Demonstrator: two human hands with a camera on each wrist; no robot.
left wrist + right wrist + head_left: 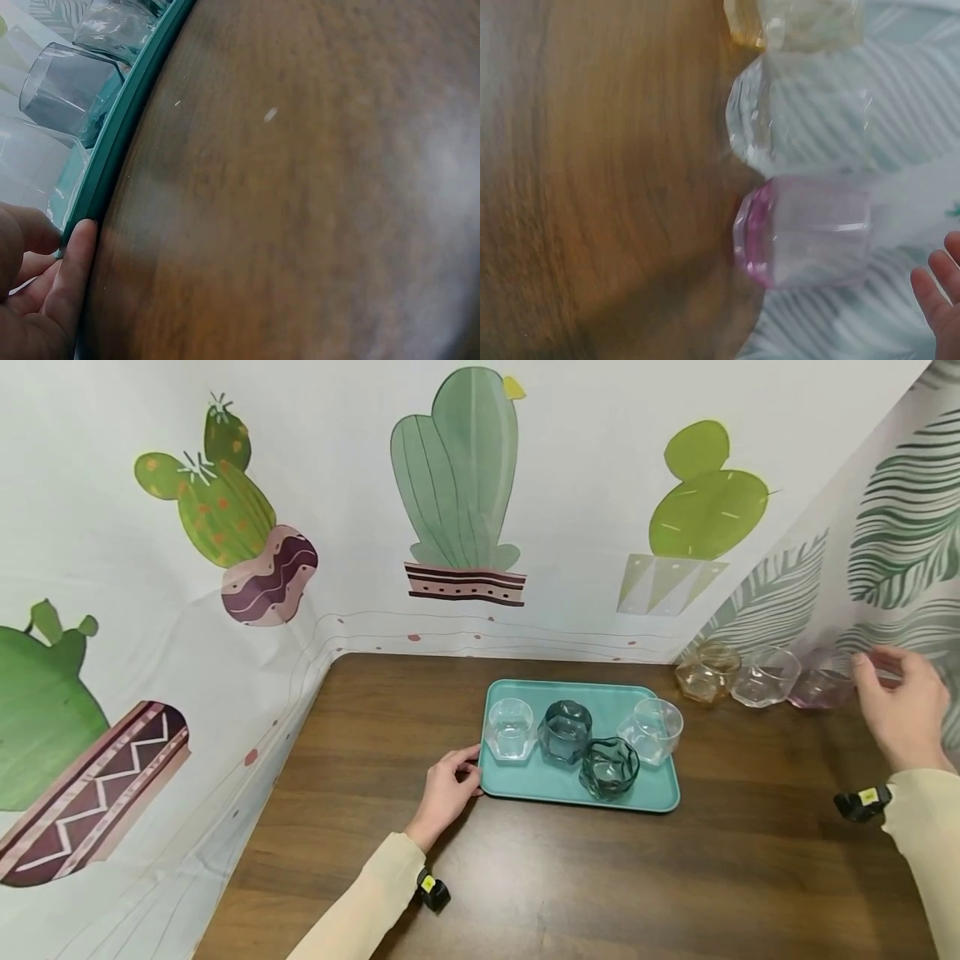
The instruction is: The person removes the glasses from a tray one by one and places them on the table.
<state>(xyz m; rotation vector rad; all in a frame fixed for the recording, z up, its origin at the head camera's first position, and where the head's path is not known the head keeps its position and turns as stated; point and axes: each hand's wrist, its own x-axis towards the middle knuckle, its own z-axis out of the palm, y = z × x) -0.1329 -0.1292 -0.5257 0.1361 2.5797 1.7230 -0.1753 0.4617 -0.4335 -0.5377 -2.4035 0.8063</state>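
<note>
One gap, R grip (pixel 943 296) to pink glass (pixel 810 232): R-wrist cam only.

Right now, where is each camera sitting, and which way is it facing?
Head: on the head, facing forward and down at the teal tray and table; left hand, right hand and sleeves show.
Left wrist: on that wrist, facing the table and teal tray; left fingers show.
Right wrist: on that wrist, facing the pink glass; right fingers show.
Shared: head and right-wrist views both show the pink glass.

The brown table (pixel 585 885) bears a teal tray (pixel 528 779), amber glass (pixel 707 677), clear glass (pixel 764 678) and pink glass (pixel 820 682).
</note>
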